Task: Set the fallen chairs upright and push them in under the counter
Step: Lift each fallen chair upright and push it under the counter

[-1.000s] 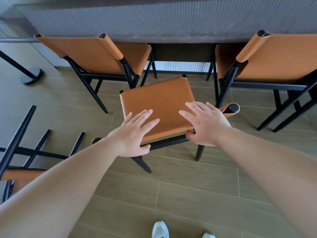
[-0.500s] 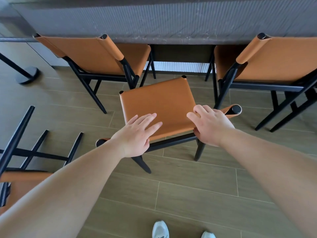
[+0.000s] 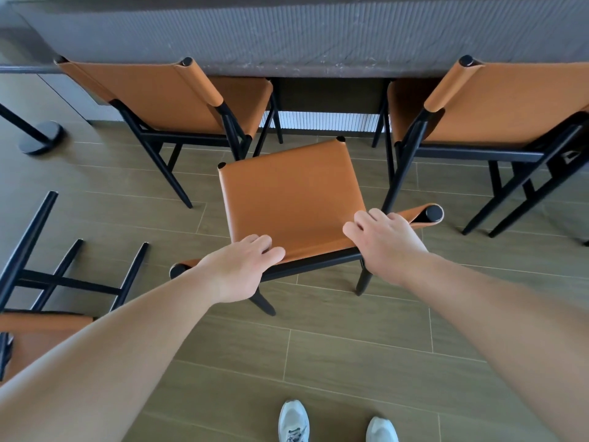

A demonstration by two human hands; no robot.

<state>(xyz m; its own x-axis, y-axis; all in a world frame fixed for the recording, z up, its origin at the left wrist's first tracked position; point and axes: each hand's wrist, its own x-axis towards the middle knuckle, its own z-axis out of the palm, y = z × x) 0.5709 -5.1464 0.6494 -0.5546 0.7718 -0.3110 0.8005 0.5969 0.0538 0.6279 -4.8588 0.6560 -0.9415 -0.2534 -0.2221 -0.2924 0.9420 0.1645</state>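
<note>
At the far left a fallen chair point(image 3: 47, 301) lies on its side on the floor point(image 3: 318, 362) of long brown-green tiles, its black legs pointing up and away. Behind it a black round base point(image 3: 39, 137) of a pole stands on the floor. Next, a left chair point(image 3: 165, 100) stands upright with its seat under the dark grey counter point(image 3: 302, 36). In the middle, a chair point(image 3: 291, 199) with an orange seat stands upright, in front of the counter and not under it. The left hand point(image 3: 240, 269) curls its fingers over the top of the backrest, and the right hand point(image 3: 387, 242) grips the same backrest near its right end. At the right, another chair point(image 3: 497, 103) stands at the counter. Two white shoes point(image 3: 293, 421) are at the bottom.
</note>
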